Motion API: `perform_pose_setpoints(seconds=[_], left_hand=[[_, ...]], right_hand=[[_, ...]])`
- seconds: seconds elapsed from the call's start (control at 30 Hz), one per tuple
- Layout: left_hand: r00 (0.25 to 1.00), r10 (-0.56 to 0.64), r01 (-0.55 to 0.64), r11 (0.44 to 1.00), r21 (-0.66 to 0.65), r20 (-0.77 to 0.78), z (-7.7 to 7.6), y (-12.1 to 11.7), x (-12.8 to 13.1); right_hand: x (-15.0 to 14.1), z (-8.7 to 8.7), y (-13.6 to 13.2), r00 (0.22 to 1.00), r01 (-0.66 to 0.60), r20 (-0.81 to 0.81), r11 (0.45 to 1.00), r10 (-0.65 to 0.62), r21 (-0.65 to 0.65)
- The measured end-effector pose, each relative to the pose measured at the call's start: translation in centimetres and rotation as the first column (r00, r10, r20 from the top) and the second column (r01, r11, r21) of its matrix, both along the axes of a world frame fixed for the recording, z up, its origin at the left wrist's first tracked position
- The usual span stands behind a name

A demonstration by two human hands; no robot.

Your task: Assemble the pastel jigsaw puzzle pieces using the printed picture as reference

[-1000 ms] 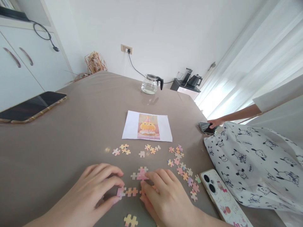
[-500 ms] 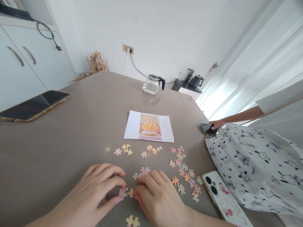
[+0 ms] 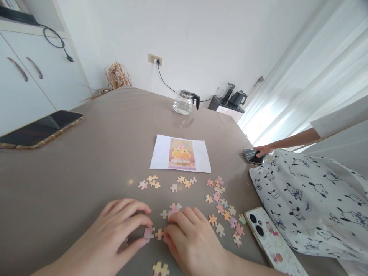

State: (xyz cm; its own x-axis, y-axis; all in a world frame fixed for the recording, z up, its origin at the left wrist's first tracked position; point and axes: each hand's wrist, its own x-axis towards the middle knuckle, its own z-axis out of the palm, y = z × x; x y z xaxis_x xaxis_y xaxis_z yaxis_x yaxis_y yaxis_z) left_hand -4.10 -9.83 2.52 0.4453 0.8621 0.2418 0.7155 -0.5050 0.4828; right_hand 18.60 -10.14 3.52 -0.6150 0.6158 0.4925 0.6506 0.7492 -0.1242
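Note:
Both hands rest low on the grey-brown table (image 3: 86,161). My left hand (image 3: 115,234) pinches a pink puzzle piece (image 3: 148,232) between thumb and forefinger. My right hand (image 3: 192,241) curls its fingers on an orange piece (image 3: 160,233) joined beside it. A small joined cluster of pieces (image 3: 171,209) lies just beyond my right fingers. Several loose pastel pieces (image 3: 221,207) are scattered to the right and ahead. A reference picture sheet (image 3: 180,153) showing a yellow figure lies further out.
A phone in a patterned case (image 3: 271,241) lies at the right front. A dark tablet (image 3: 37,128) sits at the left. A glass kettle (image 3: 184,102) stands at the far edge. Another person's hand (image 3: 260,150) holds a phone beside a patterned cloth (image 3: 310,207).
My right hand slid left toward the left hand, uncovering loose pieces on the right. The pink and orange pieces now sit together between my fingertips.

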Motion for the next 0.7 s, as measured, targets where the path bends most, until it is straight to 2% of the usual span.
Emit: perform_pose_setpoints(seconds=[0.4, 0.7], left_hand=[[1.0, -0.015, 0.015, 0.999, 0.044, -0.017, 0.09, -0.16, 0.06], [1.0, -0.007, 0.007, 1.0, 0.02, -0.004, -0.17, -0.35, 0.01]], right_hand=[[-0.17, 0.04, 0.12, 1.0, -0.001, 0.012, 1.0, 0.001, -0.016], [-0.4, 0.07, 0.2, 0.999, 0.003, -0.035, 1.0, -0.004, -0.02]])
